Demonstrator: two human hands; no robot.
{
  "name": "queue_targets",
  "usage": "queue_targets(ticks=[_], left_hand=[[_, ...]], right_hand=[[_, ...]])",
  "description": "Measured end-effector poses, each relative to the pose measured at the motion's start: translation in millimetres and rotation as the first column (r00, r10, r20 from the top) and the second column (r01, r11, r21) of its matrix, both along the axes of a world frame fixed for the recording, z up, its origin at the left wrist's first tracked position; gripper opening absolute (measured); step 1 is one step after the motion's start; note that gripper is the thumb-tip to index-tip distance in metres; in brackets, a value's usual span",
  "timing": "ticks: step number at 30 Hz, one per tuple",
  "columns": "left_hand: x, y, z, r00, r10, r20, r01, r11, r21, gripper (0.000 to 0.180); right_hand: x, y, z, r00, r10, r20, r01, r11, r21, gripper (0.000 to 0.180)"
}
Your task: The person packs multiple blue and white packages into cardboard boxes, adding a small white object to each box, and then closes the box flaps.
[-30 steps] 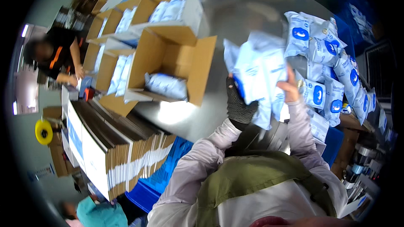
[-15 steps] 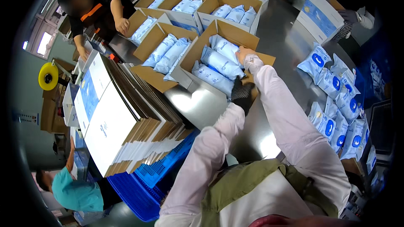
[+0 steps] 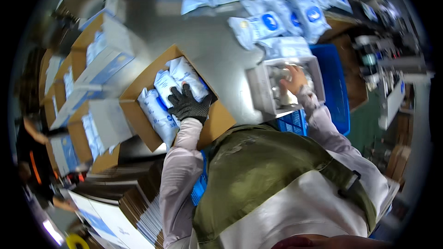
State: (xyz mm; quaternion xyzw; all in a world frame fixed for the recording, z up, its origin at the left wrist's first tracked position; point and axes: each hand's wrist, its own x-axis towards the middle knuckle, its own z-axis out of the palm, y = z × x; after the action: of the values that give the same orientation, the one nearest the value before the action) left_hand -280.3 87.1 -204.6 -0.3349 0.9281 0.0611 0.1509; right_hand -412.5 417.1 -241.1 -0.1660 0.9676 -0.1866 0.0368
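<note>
Our right hand (image 3: 294, 80) moves from carton (image 3: 218, 122) to white box (image 3: 258, 93), right of centre, grip unclear; our left hand (image 3: 189, 105) spreads, gripping nothing, on packs (image 3: 154, 113), left of centre; pressing hard might split one.

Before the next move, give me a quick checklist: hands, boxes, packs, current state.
1. Left hand on the packs in the brown-lined carton: ok, gloved, fingers spread.
2. Three packs visible side by side in that carton: ok.
3. Carton closed: not ok, top open.
4. Right hand clear of the white box: not ok, it's inside.
5. Right hand gripping an item: cannot tell, blurred.
6. Loose packs apart from the carton: ok.
</note>
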Motion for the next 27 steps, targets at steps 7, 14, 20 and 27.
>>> queue_targets(ticks=[7,14,20,27], left_hand=[[7.8,31.2,-7.7,0.919,-0.347,-0.187,0.351,0.936,-0.008,0.081],[14.3,23.8,-15.8,0.893,-0.373,-0.253,0.386,0.922,0.006,0.074],[10.7,29.5,-19.6,0.904,-0.365,-0.224,0.365,0.93,-0.041,0.072],[13.5,31.4,-12.4,0.882,-0.409,-0.234,0.394,0.913,-0.108,0.071]], right_hand=[[26.0,10.9,-39.7,0.986,-0.099,-0.133,0.085,0.99,-0.109,0.051],[7.1,59.5,-61.6,0.773,-0.117,0.623,0.566,0.569,-0.596,0.058],[24.1,-18.3,-38.8,0.931,-0.345,0.12,0.355,0.931,-0.082,0.034],[6.5,40.2,-41.0,0.839,-0.459,0.293,0.544,0.733,-0.409,0.015]])
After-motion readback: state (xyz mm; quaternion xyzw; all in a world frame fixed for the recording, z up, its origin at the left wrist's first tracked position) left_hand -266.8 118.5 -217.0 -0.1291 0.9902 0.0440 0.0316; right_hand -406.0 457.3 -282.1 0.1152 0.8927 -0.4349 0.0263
